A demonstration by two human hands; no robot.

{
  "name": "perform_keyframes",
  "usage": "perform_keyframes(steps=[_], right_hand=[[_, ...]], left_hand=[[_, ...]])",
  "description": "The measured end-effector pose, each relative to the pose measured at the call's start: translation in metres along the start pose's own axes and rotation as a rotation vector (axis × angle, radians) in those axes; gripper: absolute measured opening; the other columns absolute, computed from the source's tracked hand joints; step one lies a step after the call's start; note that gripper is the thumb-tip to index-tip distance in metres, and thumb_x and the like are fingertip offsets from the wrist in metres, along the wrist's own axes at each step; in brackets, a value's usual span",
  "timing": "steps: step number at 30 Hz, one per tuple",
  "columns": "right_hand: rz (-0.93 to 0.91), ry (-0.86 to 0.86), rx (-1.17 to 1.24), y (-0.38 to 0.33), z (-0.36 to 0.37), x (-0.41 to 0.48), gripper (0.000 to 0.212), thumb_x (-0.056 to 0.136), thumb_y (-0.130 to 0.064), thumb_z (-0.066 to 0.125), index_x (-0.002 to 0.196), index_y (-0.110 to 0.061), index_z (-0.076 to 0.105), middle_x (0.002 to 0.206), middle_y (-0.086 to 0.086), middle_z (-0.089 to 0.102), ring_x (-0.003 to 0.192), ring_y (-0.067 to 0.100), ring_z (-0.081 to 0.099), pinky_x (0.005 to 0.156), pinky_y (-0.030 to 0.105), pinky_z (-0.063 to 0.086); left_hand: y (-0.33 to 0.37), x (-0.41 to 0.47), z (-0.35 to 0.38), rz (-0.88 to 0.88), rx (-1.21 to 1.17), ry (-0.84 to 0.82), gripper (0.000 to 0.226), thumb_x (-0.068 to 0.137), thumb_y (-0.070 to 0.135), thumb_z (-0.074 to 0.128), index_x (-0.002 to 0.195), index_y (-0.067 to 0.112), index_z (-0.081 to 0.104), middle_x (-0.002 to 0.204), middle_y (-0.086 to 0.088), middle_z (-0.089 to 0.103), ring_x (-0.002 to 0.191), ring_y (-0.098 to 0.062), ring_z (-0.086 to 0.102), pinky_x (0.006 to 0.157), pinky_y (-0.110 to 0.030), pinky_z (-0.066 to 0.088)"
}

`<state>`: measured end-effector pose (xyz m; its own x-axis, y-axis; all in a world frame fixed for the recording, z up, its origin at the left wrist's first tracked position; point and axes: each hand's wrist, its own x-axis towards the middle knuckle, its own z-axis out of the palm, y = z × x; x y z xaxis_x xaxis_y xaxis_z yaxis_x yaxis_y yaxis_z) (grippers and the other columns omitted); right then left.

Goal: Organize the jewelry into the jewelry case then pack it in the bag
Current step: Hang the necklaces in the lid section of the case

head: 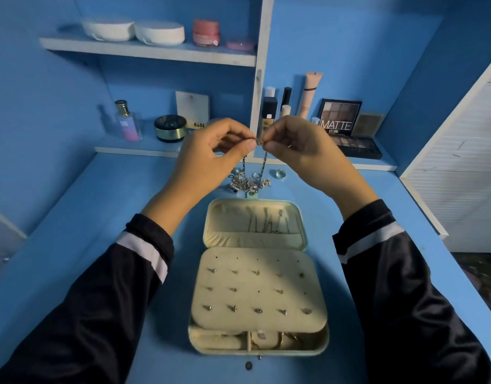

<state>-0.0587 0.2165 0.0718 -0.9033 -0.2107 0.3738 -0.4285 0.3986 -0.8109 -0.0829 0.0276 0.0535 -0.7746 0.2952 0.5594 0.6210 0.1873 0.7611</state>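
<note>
An open cream jewelry case (319,289) lies on the blue desk, its earring panel studded with several earrings and thin chains hanging in its lid (255,221). Above and behind it, my left hand (211,156) and my right hand (302,151) each pinch one end of a dark chain necklace (265,162), fingertips almost meeting at its clasp. The chain hangs in a loop down to a heap of loose jewelry (248,182) on the desk. A silver ring (280,173) lies just right of the heap. No bag is in view.
Cosmetics line the low back ledge: a perfume bottle (126,123), a round jar (171,128), tubes, and a MATTE eyeshadow palette (340,117). The upper shelf (144,49) holds white and pink containers. A white slatted panel (460,167) stands at right. Two small items (248,365) lie before the case.
</note>
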Motion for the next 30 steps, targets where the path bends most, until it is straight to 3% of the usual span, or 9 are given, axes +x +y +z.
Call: perform_keyframes(steps=[4, 10, 17, 25, 30], right_hand=[[-0.005, -0.011, 0.059, -0.003, 0.011, -0.014, 0.014, 0.093, -0.007, 0.059, 0.094, -0.021, 0.058, 0.09, 0.001, 0.061, 0.082, 0.018, 0.056, 0.073, 0.026, 0.047], [0.053, -0.044, 0.138, -0.006, 0.033, -0.033, 0.008, 0.094, -0.01, 0.06, 0.097, -0.018, 0.06, 0.087, 0.0, 0.061, 0.081, 0.016, 0.058, 0.078, 0.035, 0.05], [0.059, -0.007, 0.263, -0.017, 0.048, -0.052, 0.012, 0.088, -0.01, 0.068, 0.097, -0.004, 0.061, 0.089, 0.006, 0.062, 0.077, 0.012, 0.056, 0.071, 0.025, 0.048], [0.04, 0.053, 0.34, -0.013, 0.051, -0.066, 0.007, 0.087, -0.004, 0.068, 0.091, -0.007, 0.063, 0.081, 0.006, 0.06, 0.072, 0.016, 0.051, 0.064, 0.021, 0.045], [0.044, 0.031, 0.331, -0.006, 0.046, -0.074, 0.009, 0.085, -0.001, 0.068, 0.087, -0.008, 0.062, 0.081, 0.004, 0.062, 0.069, 0.012, 0.052, 0.061, 0.02, 0.044]], left_hand=[[0.016, -0.008, -0.01, 0.016, -0.005, 0.001, 0.008, 0.089, 0.011, 0.07, 0.095, 0.015, 0.069, 0.091, 0.003, 0.071, 0.083, -0.008, 0.068, 0.081, -0.019, 0.052], [0.032, -0.024, -0.021, 0.03, 0.023, -0.034, 0.009, 0.089, 0.013, 0.07, 0.095, 0.02, 0.069, 0.092, 0.005, 0.072, 0.086, -0.009, 0.068, 0.083, -0.021, 0.053], [0.04, -0.043, -0.026, 0.027, 0.044, -0.051, 0.01, 0.089, 0.012, 0.07, 0.096, 0.02, 0.069, 0.093, 0.004, 0.072, 0.087, -0.01, 0.068, 0.084, -0.025, 0.055], [0.034, -0.064, -0.031, -0.027, 0.007, -0.047, 0.014, 0.086, 0.017, 0.072, 0.092, 0.03, 0.069, 0.092, 0.009, 0.073, 0.085, -0.008, 0.068, 0.084, -0.022, 0.054], [0.022, -0.073, -0.032, -0.076, 0.014, -0.083, 0.012, 0.085, 0.016, 0.073, 0.091, 0.026, 0.07, 0.09, 0.007, 0.072, 0.084, -0.01, 0.068, 0.084, -0.024, 0.054]])
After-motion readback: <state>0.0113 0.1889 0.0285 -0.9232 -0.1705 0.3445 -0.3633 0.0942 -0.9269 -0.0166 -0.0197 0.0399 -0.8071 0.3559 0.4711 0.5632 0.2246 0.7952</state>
